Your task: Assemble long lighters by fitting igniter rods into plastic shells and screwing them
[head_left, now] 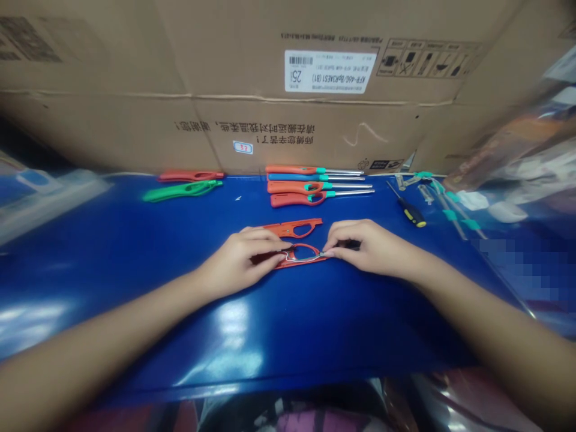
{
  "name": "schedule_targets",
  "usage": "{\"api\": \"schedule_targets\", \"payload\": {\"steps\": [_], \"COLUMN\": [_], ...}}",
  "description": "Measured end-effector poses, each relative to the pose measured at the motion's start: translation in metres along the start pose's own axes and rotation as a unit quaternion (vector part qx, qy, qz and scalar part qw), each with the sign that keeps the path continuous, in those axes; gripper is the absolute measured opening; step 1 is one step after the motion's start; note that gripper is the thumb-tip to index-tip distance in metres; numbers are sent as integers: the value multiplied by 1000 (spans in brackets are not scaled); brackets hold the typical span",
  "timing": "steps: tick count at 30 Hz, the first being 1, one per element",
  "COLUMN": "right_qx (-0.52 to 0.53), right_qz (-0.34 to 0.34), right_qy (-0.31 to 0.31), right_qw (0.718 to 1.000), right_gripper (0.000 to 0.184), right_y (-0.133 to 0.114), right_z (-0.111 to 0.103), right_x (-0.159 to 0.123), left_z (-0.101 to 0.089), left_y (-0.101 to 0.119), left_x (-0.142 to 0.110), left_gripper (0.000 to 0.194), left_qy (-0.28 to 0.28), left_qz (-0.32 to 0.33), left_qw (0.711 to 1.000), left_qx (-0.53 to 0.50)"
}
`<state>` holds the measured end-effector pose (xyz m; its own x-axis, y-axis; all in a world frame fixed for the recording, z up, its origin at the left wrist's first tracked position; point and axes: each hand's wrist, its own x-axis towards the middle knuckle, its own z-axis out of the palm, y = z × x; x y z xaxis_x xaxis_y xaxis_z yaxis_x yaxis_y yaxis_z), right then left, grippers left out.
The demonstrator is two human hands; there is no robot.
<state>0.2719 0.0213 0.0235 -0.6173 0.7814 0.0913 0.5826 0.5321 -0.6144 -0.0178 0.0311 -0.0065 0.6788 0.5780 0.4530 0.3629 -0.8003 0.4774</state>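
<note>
An orange lighter shell half (294,263) with a finger-loop opening lies low over the blue table. My left hand (245,255) is closed on its left end, thumb and fingers pinching it. A thin white wire (292,258) runs along the loop opening. At the shell's right tip, my right hand (371,243) pinches the wire's end, where a small grey piece shows; the fingers partly hide it. Just behind, close to my left fingers, rests another orange shell half (297,228), its left end hidden by my left hand.
Several long-nosed lighters (297,198) lie in a row by the cardboard box (252,72). Red (191,176) and green shell pieces (182,191) lie at left. To the right are a screwdriver (411,213) and several metal tubes with teal parts (450,215). Plastic bags (540,162) stand at far right.
</note>
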Motion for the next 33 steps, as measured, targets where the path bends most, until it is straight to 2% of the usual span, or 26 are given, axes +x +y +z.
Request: {"api": "schedule_targets", "payload": {"steps": [9, 18, 33], "right_qx": [-77, -79, -103], "right_qz": [-22, -13, -56], "right_qy": [-12, -37, -44], "right_qw": [997, 996, 992], "right_gripper": [9, 10, 14], "right_y": [-5, -9, -10], "right_z": [-8, -10, -12], "right_x": [-3, -7, -7], "left_z": [0, 2, 2], "left_y": [1, 3, 2], "left_x": [2, 1, 0], "left_gripper": [23, 22, 22], "left_qy": [-3, -14, -4], "left_qz": [7, 9, 20], "left_qw": [1000, 1000, 1000], "left_qx": [-2, -5, 16]}}
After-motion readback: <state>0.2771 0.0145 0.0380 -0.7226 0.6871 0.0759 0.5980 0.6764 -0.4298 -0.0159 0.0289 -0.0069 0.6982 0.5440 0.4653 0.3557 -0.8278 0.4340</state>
